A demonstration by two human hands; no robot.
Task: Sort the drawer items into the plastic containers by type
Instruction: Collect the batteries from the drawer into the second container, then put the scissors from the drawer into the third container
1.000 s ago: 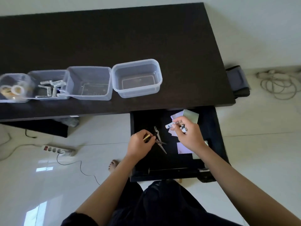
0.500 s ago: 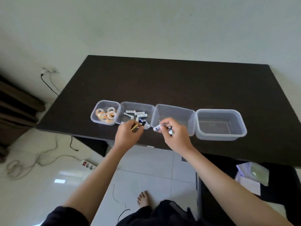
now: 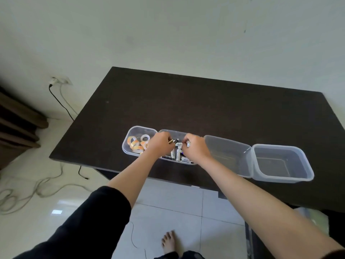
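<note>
— Logging change: left hand and right hand, lately at the drawer, now over second container, each pinching batteries.
— Noted. Contents below: more batteries. Tape rolls next door. Release pending, seemingly.

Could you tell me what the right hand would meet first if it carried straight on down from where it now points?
Most likely the batteries lying in the second container, just below the right hand; depth is uncertain.

Both arms are reaching fwd, the left hand & right hand hovering close together w/ fingers curled, each pinching small batteries, left sleeve pushed up to elbow, a bare foot below.
</note>
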